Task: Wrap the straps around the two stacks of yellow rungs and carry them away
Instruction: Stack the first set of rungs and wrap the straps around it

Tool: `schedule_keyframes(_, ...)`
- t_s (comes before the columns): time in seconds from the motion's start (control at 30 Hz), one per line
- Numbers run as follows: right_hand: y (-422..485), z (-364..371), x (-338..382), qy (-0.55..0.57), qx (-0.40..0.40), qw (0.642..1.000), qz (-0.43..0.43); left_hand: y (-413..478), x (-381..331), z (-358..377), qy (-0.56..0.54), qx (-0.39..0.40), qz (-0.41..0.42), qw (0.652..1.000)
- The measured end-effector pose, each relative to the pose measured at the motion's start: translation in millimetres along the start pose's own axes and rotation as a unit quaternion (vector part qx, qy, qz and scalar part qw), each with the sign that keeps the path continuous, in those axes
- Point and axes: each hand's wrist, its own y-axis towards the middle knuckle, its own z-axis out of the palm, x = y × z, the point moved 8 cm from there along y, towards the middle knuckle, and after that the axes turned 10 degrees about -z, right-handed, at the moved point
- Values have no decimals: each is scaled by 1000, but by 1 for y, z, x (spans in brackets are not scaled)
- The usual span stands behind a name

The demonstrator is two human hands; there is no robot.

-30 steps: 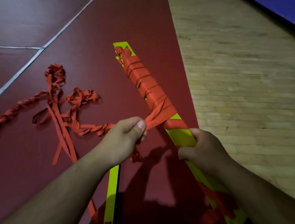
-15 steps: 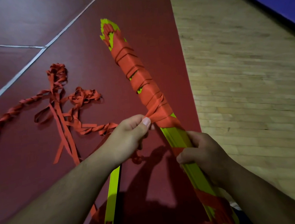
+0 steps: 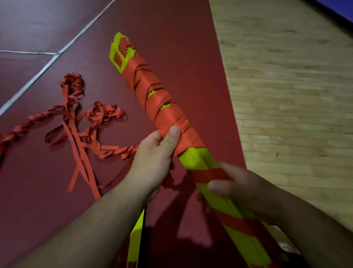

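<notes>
Left grip (image 3: 158, 156): curled round the stack of yellow rungs (image 3: 197, 159) at the near end of its wrapping, with the thumb laid flat on the red strap (image 3: 162, 98) and the fingers tucked round the left side.
Right grip (image 3: 242, 190): blurred, wrapped round the same stack nearer the camera, with the fingers over its top face just near of a single red band.
Stack look: a long, slim bundle of thin yellow strips, held up at a tilt with the far end pointing away and left. The far half is bound in close, overlapping orange-red turns with small yellow gaps. The near half is bare yellow crossed by slanting red bands. A square slot shows at the far tip.
Stack and grips: it runs through both, left grip farther and right grip nearer, with bare yellow between them.
Loose straps (image 3: 75, 130): tangled and twisted on the dark red mat (image 3: 172, 27), left of the stack. One twisted length leads to the left grip.
Second stack (image 3: 136, 244): lies flat on the mat under the left forearm, partly hidden.
Wooden floor (image 3: 296, 102): right of the mat.
</notes>
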Motion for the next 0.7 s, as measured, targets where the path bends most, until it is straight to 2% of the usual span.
schedule_keyframes(0.03,0,-1,-1,-96,-14,995,4,0,3,-4,2,-21,-12,1000)
schedule_keyframes(0.1,1,-5,1,-264,-76,962,-7,-1,5,-5,15,-33,-23,999)
schedule_keyframes(0.17,0,-10,8,-316,-144,937,-36,-2,2,-3,40,-24,-20,999)
schedule_keyframes(0.27,0,-15,12,-236,-163,956,-57,-4,-13,4,80,48,15,996)
schedule_keyframes(0.4,0,-9,12,-119,-127,983,-50,-4,-21,7,127,131,39,982)
schedule_keyframes(0.57,-5,0,10,31,-82,995,-39,-4,-23,7,139,157,49,977)
schedule_keyframes(0.7,-8,6,18,81,-56,994,-43,-5,-26,9,122,189,57,973)
